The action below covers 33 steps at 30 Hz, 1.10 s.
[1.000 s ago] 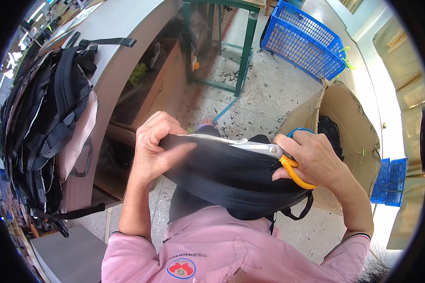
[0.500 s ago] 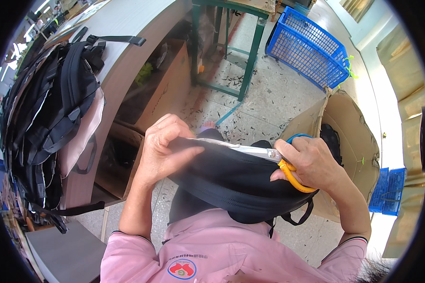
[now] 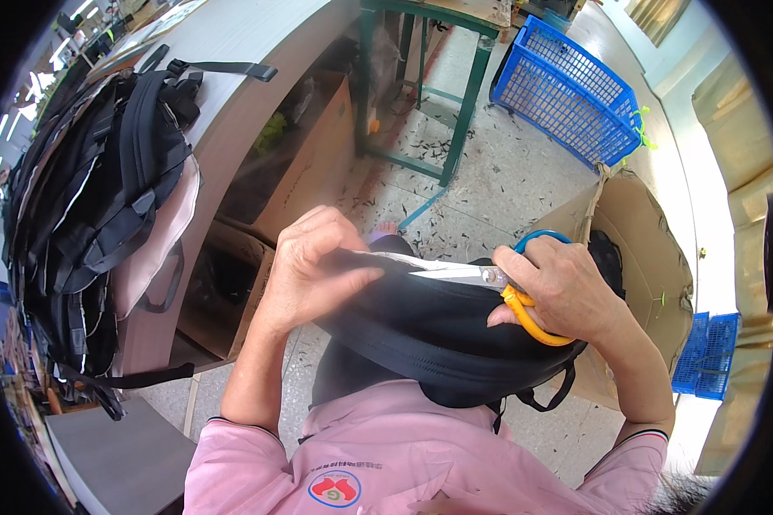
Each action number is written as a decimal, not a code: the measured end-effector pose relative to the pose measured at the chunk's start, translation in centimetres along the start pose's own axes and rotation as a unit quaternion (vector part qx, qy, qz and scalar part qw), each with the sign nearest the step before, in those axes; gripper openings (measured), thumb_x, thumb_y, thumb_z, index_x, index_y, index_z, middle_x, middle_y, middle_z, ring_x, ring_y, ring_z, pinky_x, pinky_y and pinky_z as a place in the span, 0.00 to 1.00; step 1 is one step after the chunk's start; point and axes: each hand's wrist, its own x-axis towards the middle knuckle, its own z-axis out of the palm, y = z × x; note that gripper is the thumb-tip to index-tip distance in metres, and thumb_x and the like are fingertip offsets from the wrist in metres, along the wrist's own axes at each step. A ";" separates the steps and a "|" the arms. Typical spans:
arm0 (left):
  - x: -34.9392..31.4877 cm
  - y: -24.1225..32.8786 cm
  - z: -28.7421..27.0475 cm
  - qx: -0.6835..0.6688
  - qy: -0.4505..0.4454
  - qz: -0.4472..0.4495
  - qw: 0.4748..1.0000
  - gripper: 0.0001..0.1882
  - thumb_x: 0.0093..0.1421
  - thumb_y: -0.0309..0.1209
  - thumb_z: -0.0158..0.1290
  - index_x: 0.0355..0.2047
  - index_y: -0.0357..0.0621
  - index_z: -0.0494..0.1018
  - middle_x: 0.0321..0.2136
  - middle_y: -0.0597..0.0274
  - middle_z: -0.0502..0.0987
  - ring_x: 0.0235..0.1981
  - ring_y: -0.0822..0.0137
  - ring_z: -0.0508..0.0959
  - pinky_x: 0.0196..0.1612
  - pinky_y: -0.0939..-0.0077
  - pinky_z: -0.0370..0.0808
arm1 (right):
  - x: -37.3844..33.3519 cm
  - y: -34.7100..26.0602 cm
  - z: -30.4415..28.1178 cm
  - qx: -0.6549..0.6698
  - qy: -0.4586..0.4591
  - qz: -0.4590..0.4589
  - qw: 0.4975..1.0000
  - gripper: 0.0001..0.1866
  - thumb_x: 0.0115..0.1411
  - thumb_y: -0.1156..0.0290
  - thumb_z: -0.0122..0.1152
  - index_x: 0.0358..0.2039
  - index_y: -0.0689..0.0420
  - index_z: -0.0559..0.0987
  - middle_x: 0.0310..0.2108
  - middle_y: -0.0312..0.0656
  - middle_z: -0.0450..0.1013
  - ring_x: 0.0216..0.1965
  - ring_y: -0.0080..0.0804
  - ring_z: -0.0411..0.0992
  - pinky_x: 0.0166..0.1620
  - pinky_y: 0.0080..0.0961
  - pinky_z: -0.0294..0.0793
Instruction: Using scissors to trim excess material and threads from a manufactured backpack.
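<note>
A black fabric bag (image 3: 438, 348) with a long zipper band lies across my lap. My left hand (image 3: 311, 268) is closed on its far upper edge, thumb on the near side and fingers bent over. A ragged pale strip (image 3: 395, 257) runs along that edge. My right hand (image 3: 567, 287) holds scissors (image 3: 462, 273) with one yellow and one blue handle loop. Their blades point left along the edge, toward my left hand, with the pale strip beside them. Whether fabric lies between the blades is hard to make out.
Black bag pieces (image 3: 86, 206) are piled on the table (image 3: 258, 43) at left. A cardboard box (image 3: 653, 266) stands at right, below a blue plastic basket (image 3: 567, 94). A green-legged stool (image 3: 455, 129) is ahead, with dark scraps over the floor (image 3: 489, 184). Cardboard boxes (image 3: 305, 172) sit under the table.
The scissor blades look more apart, and one blade now shows separately against the black fabric. Both hands keep their holds. The whole view has shifted slightly.
</note>
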 end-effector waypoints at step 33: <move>-3.5 -3.6 -0.1 -0.344 0.061 -0.190 0.918 0.17 0.48 0.29 0.60 0.38 0.41 0.69 0.34 0.67 0.72 0.38 0.75 0.71 0.44 0.80 0.67 | 1.6 0.5 0.6 0.139 0.006 0.024 0.990 0.27 0.45 0.47 0.63 0.35 0.56 0.69 0.19 0.44 0.66 0.21 0.42 0.69 0.24 0.30 0.66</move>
